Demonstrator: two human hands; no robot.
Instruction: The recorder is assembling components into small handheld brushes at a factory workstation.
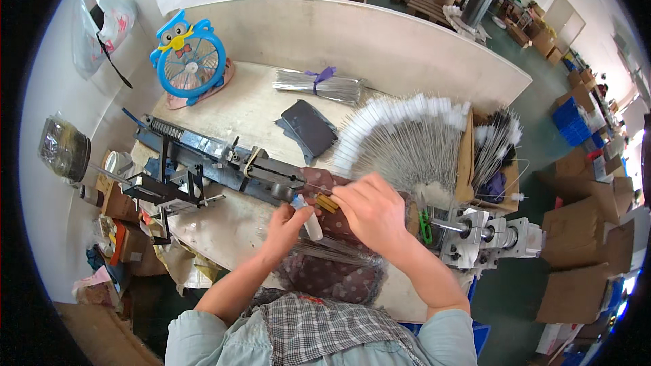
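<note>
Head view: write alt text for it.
Two hands work at a wooden bench: the left hand holds a small white tube, the right hand pinches a thin wire beside a long black metal jig.

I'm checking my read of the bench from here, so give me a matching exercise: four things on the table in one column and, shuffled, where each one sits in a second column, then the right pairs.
Things:
1. blue fan
2. dark phone
3. tied bundle of wires
4. white tube

Places:
A. lying flat near the middle of the table
B. in the left hand, by the right hand
C. at the far left corner, by the wall
D. along the far edge, bound with a purple tie

Pairs: 1-C, 2-A, 3-D, 4-B
</note>
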